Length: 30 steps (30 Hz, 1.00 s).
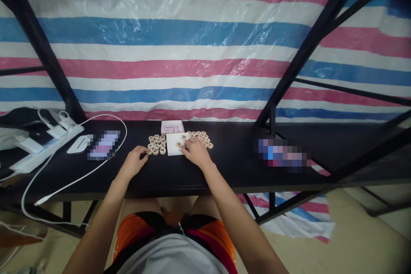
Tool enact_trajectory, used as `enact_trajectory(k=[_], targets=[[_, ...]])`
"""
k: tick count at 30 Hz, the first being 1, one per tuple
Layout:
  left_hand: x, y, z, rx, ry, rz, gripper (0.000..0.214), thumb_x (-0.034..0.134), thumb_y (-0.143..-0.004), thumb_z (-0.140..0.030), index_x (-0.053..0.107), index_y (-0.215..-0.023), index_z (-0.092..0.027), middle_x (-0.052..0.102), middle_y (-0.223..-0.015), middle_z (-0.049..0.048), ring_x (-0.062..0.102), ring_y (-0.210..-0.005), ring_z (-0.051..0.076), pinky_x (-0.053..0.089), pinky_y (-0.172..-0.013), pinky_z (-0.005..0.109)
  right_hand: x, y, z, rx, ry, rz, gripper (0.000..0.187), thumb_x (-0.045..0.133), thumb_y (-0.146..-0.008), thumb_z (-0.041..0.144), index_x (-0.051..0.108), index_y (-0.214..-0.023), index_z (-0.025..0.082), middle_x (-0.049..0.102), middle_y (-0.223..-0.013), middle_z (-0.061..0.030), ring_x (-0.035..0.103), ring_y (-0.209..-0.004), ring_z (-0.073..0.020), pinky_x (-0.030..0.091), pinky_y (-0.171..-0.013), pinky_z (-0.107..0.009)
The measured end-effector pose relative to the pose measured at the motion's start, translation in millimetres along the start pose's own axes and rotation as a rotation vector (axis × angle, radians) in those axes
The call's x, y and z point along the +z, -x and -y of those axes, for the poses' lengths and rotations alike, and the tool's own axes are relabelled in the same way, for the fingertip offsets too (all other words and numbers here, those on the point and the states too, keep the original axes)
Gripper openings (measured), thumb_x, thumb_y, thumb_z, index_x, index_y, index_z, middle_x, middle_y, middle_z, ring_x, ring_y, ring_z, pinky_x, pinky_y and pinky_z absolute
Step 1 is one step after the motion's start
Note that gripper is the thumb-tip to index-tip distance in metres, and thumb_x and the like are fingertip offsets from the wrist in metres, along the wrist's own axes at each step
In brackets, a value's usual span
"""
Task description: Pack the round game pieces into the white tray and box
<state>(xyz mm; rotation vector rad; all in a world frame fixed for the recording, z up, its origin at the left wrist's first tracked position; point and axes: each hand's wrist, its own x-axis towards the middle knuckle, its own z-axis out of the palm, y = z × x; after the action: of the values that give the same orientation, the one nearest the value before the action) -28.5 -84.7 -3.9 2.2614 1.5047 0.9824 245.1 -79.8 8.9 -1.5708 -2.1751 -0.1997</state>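
Note:
Two clusters of round wooden chess discs lie on the black table: a left group with dark marks and a right group with red marks. Between them sits a white box, with a pink-printed lid or box just behind it. My left hand rests at the left group's near edge, fingers curled and pinching a disc. My right hand lies over the white box's right edge, fingers bent down on a disc there.
At the left stand a white power strip with plugs and cables, a white mouse and a blurred phone. A blurred object lies at the right. Black frame bars slant up before a striped tarp.

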Motion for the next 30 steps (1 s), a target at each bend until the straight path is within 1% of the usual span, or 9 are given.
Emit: enact_trajectory(k=[2, 4, 6, 8, 13, 16, 23, 27, 30], targets=[[-0.2, 0, -2, 0.001, -0.017, -0.012, 0.024, 0.048, -0.078, -0.022, 0.063, -0.097, -0.018, 0.06, -0.099, 0.0063, 0.06, -0.087, 0.019, 0.048, -0.082, 0.033, 0, 1, 2, -0.034, 0.016, 0.034, 0.028, 0.044, -0.092, 0.033, 0.066, -0.084, 0.017, 0.065, -0.092, -0.0082, 0.057, -0.093, -0.0212, 0.034, -0.089, -0.033], [-0.1, 1, -3, -0.007, -0.025, -0.038, 0.026, 0.046, -0.08, -0.023, 0.061, -0.101, -0.018, 0.059, -0.102, 0.0069, 0.059, -0.089, 0.019, 0.048, -0.082, 0.033, -1, 2, 5, -0.046, 0.029, 0.038, 0.032, 0.039, -0.094, 0.036, 0.065, -0.091, 0.017, 0.064, -0.096, -0.0081, 0.058, -0.091, -0.0207, 0.034, -0.087, -0.033], [0.0, 2, -4, -0.01, -0.028, -0.054, 0.026, 0.046, -0.081, -0.025, 0.061, -0.101, -0.018, 0.058, -0.104, 0.0071, 0.059, -0.089, 0.019, 0.049, -0.082, 0.033, -3, 3, 8, -0.061, 0.038, 0.033, 0.034, 0.034, -0.096, 0.038, 0.063, -0.097, 0.019, 0.063, -0.102, -0.0078, 0.058, -0.091, -0.0203, 0.034, -0.086, -0.033], [0.1, 2, -4, -0.003, -0.032, -0.055, 0.025, 0.045, -0.082, -0.025, 0.061, -0.1, -0.018, 0.057, -0.102, 0.007, 0.059, -0.089, 0.019, 0.049, -0.082, 0.033, -5, 3, 10, -0.085, 0.049, 0.036, 0.036, 0.031, -0.097, 0.038, 0.062, -0.099, 0.02, 0.061, -0.106, -0.0074, 0.058, -0.091, -0.0198, 0.034, -0.085, -0.033], [-1.0, 3, -7, 0.008, -0.044, -0.08, 0.026, 0.045, -0.082, -0.025, 0.06, -0.101, -0.018, 0.058, -0.102, 0.0069, 0.059, -0.09, 0.02, 0.048, -0.083, 0.033, -8, 4, 15, -0.156, 0.092, 0.0, 0.037, 0.03, -0.097, 0.038, 0.062, -0.099, 0.021, 0.057, -0.118, -0.0078, 0.057, -0.095, -0.0203, 0.03, -0.091, -0.037], [-1.7, 3, -11, -0.004, -0.046, -0.113, 0.028, 0.045, -0.082, -0.024, 0.059, -0.105, -0.018, 0.059, -0.102, 0.0068, 0.059, -0.09, 0.02, 0.048, -0.084, 0.034, -6, 4, 16, -0.188, 0.109, 0.016, 0.037, 0.031, -0.097, 0.038, 0.063, -0.101, 0.021, 0.057, -0.119, -0.0078, 0.056, -0.094, -0.02, 0.029, -0.091, -0.037], [-1.2, 4, -12, 0.02, -0.027, -0.089, 0.024, 0.044, -0.083, -0.025, 0.06, -0.099, -0.019, 0.06, -0.1, 0.0059, 0.06, -0.087, 0.018, 0.048, -0.082, 0.032, -3, 4, 15, -0.169, 0.121, 0.029, 0.039, 0.031, -0.096, 0.04, 0.065, -0.1, 0.021, 0.058, -0.118, -0.0082, 0.056, -0.093, -0.0211, 0.03, -0.092, -0.038], [-1.2, 4, -13, 0.003, -0.027, -0.097, 0.026, 0.044, -0.083, -0.025, 0.059, -0.103, -0.018, 0.06, -0.099, 0.0058, 0.06, -0.086, 0.018, 0.048, -0.075, 0.029, -4, 4, 15, -0.155, 0.105, 0.032, 0.036, 0.034, -0.095, 0.037, 0.065, -0.099, 0.02, 0.057, -0.119, -0.0079, 0.056, -0.095, -0.0208, 0.028, -0.096, -0.038], [-1.8, 5, -14, -0.001, -0.027, -0.102, 0.027, 0.045, -0.082, -0.025, 0.058, -0.104, -0.018, 0.06, -0.099, 0.006, 0.06, -0.085, 0.017, 0.048, -0.073, 0.029, -5, 4, 17, -0.133, 0.108, 0.051, 0.034, 0.035, -0.094, 0.036, 0.065, -0.101, 0.02, 0.057, -0.119, -0.0082, 0.057, -0.092, -0.0206, 0.03, -0.094, -0.038]])
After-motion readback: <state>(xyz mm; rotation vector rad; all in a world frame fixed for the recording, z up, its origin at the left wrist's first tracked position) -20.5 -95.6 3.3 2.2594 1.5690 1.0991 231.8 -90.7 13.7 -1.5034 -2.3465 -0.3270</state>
